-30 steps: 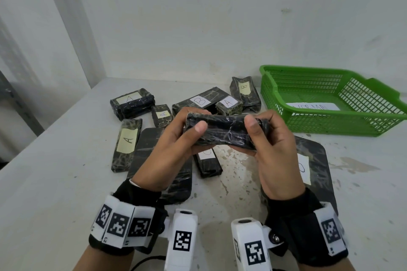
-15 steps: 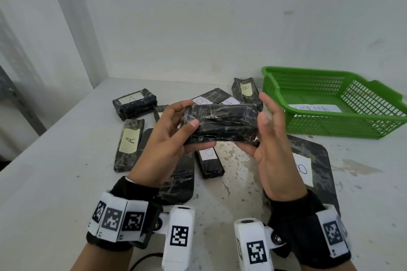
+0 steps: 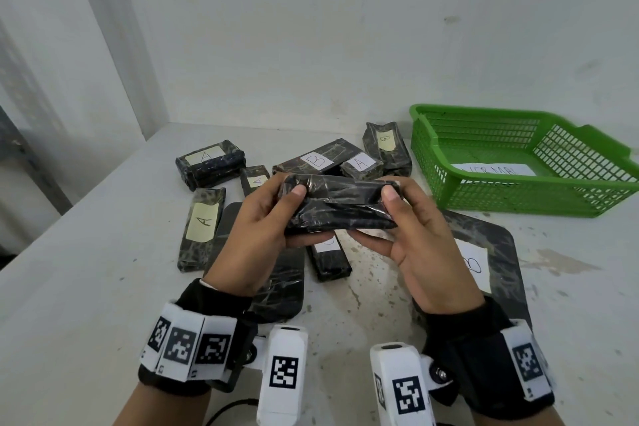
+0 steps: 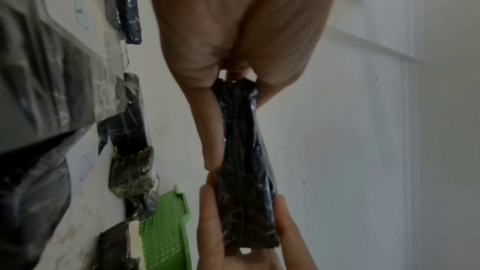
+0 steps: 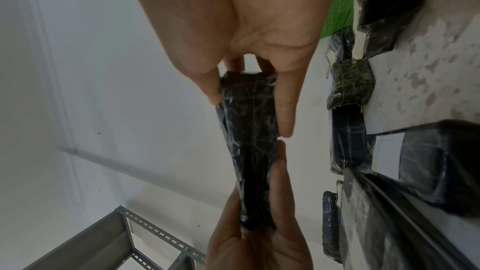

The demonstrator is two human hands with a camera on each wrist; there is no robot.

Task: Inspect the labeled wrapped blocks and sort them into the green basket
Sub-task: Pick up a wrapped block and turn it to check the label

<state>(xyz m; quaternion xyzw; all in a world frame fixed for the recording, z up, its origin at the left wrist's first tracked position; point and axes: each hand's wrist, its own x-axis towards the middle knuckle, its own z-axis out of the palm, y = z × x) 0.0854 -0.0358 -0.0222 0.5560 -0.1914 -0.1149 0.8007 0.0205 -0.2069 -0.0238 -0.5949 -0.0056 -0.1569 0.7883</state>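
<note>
Holding a black wrapped block [image 3: 337,206] up off the table [image 3: 86,287] with both hands, I have it lengthwise between them, above the middle of the table. My left hand [image 3: 257,239] grips its left end, thumb curled over the top and fingers curled underneath; my right hand [image 3: 411,239] grips the right end the same way, thumb on top and fingers below. In the left wrist view the block [image 4: 244,163] runs away from the palm with the fingers [image 4: 211,130] pressed along one side, and the right wrist view shows the same pinch on the block [image 5: 249,141] from the other end. I cannot see any label on the faces turned toward the head camera. The green basket [image 3: 518,197] sits at the far right corner of the table, against the back wall, with a white paper slip [image 3: 494,169] lying on its floor; the writing on it is only partly legible. The other wrapped blocks lie on the table behind and beneath my hands: one marked A [image 3: 209,162] toward the far left, a long one marked A [image 3: 200,228] nearer the left edge, a small one marked A [image 3: 256,178] just behind my left hand, a flat one marked B [image 3: 318,159] with a small A block [image 3: 361,164] touching it, and a B block [image 3: 385,147] just beside the basket's left wall. A short block [image 3: 328,258] lies under my hands, its label partly hidden. A large flat wrapped piece marked B [image 3: 484,252] lies below my right hand toward the near right, another flat dark piece [image 3: 280,287] under my left wrist.
</note>
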